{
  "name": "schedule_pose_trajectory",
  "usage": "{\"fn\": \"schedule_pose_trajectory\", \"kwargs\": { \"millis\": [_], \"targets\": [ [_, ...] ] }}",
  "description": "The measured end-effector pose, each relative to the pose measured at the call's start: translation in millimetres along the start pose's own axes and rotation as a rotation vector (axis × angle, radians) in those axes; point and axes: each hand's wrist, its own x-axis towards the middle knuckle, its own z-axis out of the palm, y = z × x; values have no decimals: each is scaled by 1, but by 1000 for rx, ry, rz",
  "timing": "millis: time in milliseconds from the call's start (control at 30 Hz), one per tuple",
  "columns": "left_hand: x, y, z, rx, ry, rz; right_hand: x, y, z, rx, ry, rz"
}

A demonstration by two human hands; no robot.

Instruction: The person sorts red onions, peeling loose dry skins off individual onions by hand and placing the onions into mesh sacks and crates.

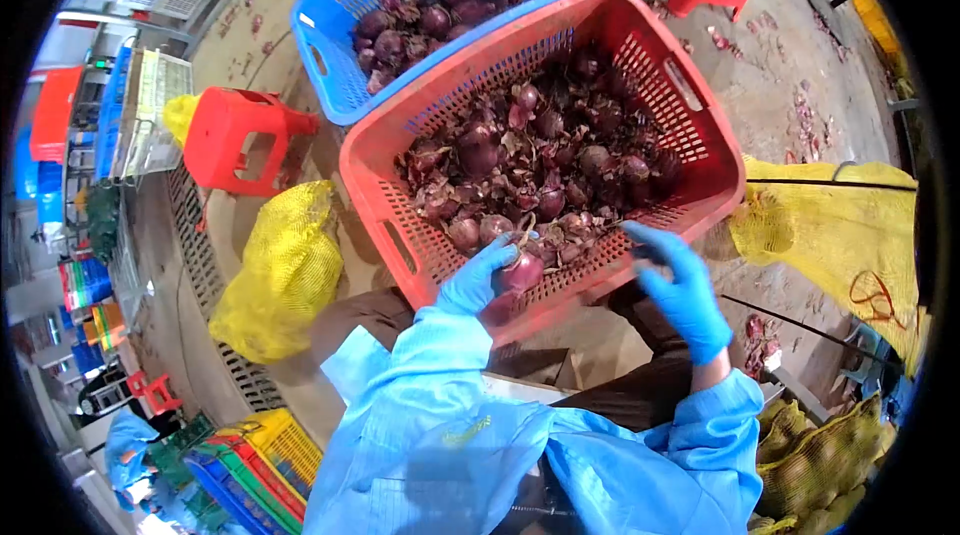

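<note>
My left hand (472, 283), in a blue glove, is closed around a red onion (523, 273) above the near rim of a red crate (372, 170). A dry stem sticks up from that onion. Off the crate's near right side is my right hand (682, 293), also gloved in blue. Its fingers and thumb are apart, slightly blurred, and I make out nothing held between them. Many red onions (480, 157) with loose papery skins lie inside the red crate.
Behind the red crate, a blue crate (325, 10) holds more red onions. Red stools (225, 140) stand at left and top right. Yellow mesh bags (285, 270) lie left and right, with filled sacks (825, 455) at lower right. Skins litter the floor; another person (130, 445) is at far left.
</note>
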Motion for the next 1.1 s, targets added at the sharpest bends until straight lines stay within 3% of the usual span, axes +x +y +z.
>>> {"fn": "schedule_pose_trajectory", "kwargs": {
  "millis": [67,133,200,233,267,333,400,467,533,567,633,733,767,833,900,933,1067,1100],
  "targets": [
    [-32,14,47,-250,-131,20,-13,-13,26,202,-137,-24],
    [-44,7,62,-219,-166,75,-22,-14,59,124,-146,-220],
    [-55,3,86,140,-199,281,-36,-28,87,-49,78,-304],
    [-59,-1,99,398,-123,503,-36,-19,94,145,127,-274],
    [-57,-3,100,510,-132,562,-38,-12,92,338,179,-249],
    [-91,19,140,144,-289,376,-51,-31,60,488,263,-248],
    [-100,38,143,221,-323,321,-74,-58,9,236,542,-431],
    [-114,51,145,376,-266,546,-104,-100,-41,462,846,-384],
    [-95,58,114,463,-74,562,-119,-97,-137,-35,1224,-676],
    [-82,58,90,487,3,568,-132,-74,-205,-131,1429,-572],
    [-72,61,53,488,194,522,-130,-97,-271,-540,1392,-804],
    [-29,38,-23,662,414,541,-143,-52,-351,-553,1106,-484],
    [-27,31,-23,710,475,560,-136,-49,-322,-535,1170,-505],
    [4,4,-57,796,414,383,-120,-44,-260,-496,1298,-548],
    [25,-20,-68,874,300,224,-94,-18,-177,-239,1166,-466],
    [29,-26,-53,866,241,140,-76,-27,-133,-562,1000,-493],
    [70,-51,-20,1388,156,305,-22,-8,-37,-335,668,-230],
    [80,-60,-15,1441,152,216,-15,-5,-32,-275,618,-189]
  ]
}}
